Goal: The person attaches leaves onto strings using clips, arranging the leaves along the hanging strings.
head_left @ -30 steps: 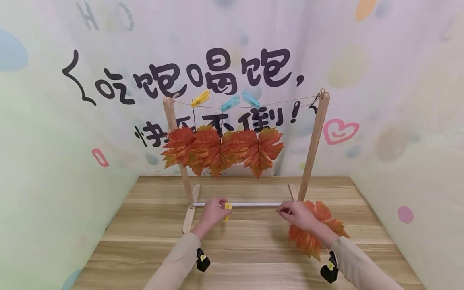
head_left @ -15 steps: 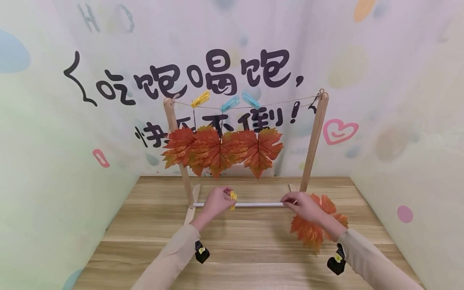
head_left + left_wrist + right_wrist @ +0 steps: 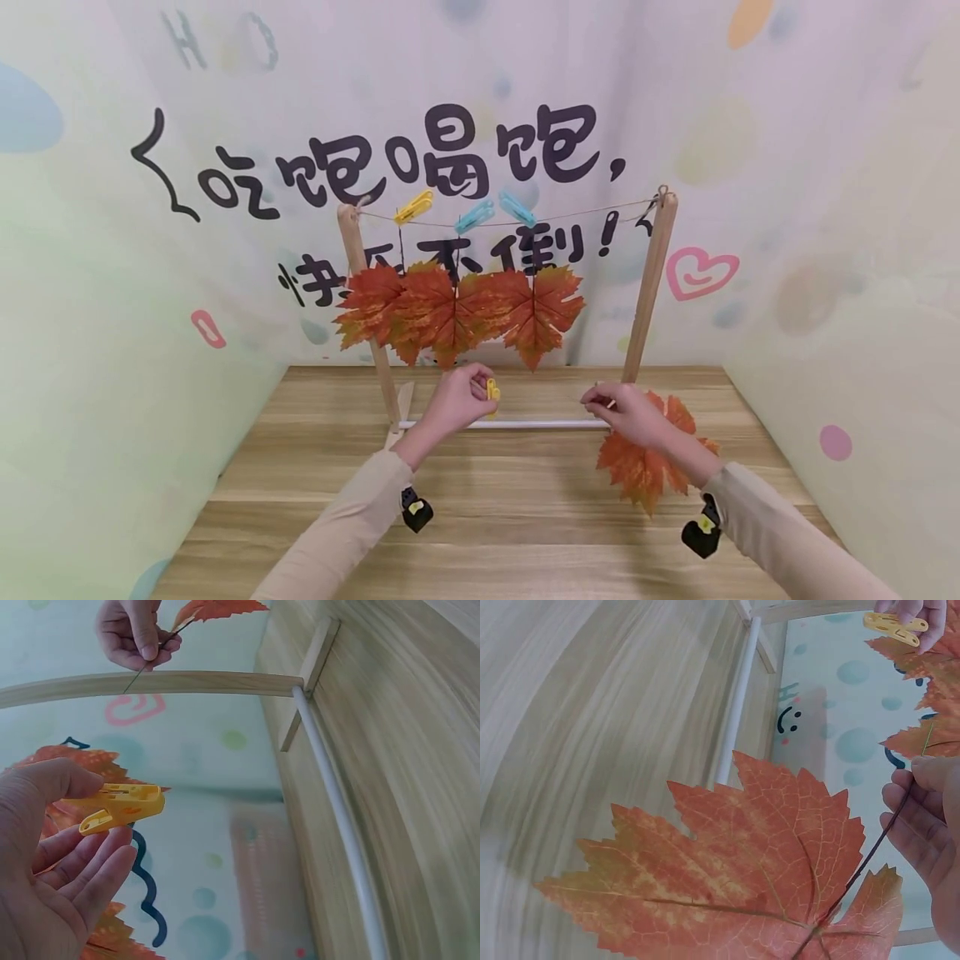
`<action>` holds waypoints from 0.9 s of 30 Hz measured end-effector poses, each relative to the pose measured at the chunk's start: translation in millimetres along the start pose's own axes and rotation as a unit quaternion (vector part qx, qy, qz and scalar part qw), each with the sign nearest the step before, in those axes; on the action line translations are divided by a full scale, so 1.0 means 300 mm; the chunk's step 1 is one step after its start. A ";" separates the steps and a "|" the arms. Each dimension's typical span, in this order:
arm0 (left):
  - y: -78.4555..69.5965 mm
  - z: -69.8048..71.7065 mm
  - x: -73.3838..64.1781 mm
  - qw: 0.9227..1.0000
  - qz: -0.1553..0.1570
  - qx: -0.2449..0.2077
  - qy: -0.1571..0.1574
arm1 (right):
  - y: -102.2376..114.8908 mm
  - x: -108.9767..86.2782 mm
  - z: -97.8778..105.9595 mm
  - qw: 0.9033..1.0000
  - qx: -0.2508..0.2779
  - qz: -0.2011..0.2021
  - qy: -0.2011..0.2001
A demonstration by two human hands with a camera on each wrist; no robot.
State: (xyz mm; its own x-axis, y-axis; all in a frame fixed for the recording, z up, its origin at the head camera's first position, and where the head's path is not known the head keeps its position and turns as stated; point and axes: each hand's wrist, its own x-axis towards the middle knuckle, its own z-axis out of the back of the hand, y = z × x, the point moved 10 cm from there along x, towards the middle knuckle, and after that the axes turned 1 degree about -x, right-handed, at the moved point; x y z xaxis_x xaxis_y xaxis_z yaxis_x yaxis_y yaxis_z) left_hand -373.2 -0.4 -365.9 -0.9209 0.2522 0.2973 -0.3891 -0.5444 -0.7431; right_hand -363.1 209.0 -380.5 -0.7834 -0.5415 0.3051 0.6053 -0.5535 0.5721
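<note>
My left hand (image 3: 459, 398) pinches a yellow clothespin (image 3: 124, 804) between thumb and fingers, above the white crossbar (image 3: 525, 424) of a wooden stand. In the right wrist view, my right hand (image 3: 930, 825) grips the dark stem of an orange-red artificial maple leaf (image 3: 727, 877); the leaf hangs below the hand, partly behind the wrist in the head view. Both hands are below a string tied between the two posts. From the string hang similar leaves (image 3: 542, 317), held by a yellow clothespin (image 3: 414, 207), a blue clothespin (image 3: 475, 217) and another blue clothespin (image 3: 517, 209).
The stand's left post (image 3: 351, 242) and right post (image 3: 651, 283) rise from a wood-grain table (image 3: 480, 517). A printed cloth backdrop with black lettering (image 3: 453, 150) encloses the back and sides.
Both hands have risen and moved farther over the table, the left also going right with its yellow clothespin. The right hand's leaf has lifted along with it. The hanging leaves stay in place.
</note>
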 end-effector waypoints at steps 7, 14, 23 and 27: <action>-0.066 0.033 0.024 1.000 -0.018 0.007 -0.010 | 0.036 0.016 0.049 1.000 0.016 0.002 -0.023; -0.159 0.079 0.052 0.998 -0.049 0.029 -0.024 | 0.098 0.032 0.099 0.999 0.017 0.001 -0.037; -0.279 0.127 0.093 0.996 -0.078 0.029 -0.029 | 0.079 0.053 0.123 0.999 0.026 0.005 -0.042; -0.329 0.157 0.116 0.995 -0.090 0.031 -0.030 | 0.086 0.063 0.148 0.998 0.028 -0.008 -0.047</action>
State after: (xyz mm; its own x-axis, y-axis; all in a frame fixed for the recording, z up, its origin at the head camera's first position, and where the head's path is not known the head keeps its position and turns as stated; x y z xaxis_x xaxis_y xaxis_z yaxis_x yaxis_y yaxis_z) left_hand -367.9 24.4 -253.9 -0.8349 0.3033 0.4592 -0.5474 -0.5438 -0.6361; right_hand -368.4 212.6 -326.1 -0.8044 -0.4692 0.3645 0.5857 -0.5234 0.6188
